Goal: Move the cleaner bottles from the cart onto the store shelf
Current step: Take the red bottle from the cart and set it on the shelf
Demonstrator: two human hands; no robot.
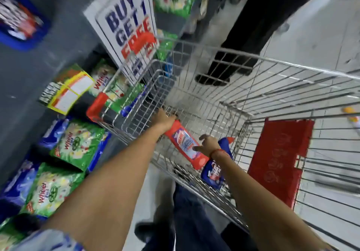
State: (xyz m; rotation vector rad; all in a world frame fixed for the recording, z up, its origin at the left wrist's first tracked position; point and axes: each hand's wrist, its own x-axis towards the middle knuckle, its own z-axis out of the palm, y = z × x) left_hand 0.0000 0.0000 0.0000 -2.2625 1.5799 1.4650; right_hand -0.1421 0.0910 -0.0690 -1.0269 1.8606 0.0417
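A red cleaner bottle [185,145] lies tilted inside the wire cart [253,79]. My left hand [162,120] is closed around its top end. My right hand [207,143] hovers over the bottle's lower half with fingers spread, touching or just above its label. Under my right wrist lies a blue cleaner bottle [213,170] with a red cap [229,139], partly hidden by my arm. The store shelf [29,87] runs along the left, stocked with green and blue detergent bags.
A "Buy 1 Get 1 Free" sign [126,26] sticks out from the shelf over the cart's far left corner. A red child-seat flap [278,161] hangs at the cart's near right. Another person's dark legs [233,55] stand beyond the cart. My own legs [187,211] are below.
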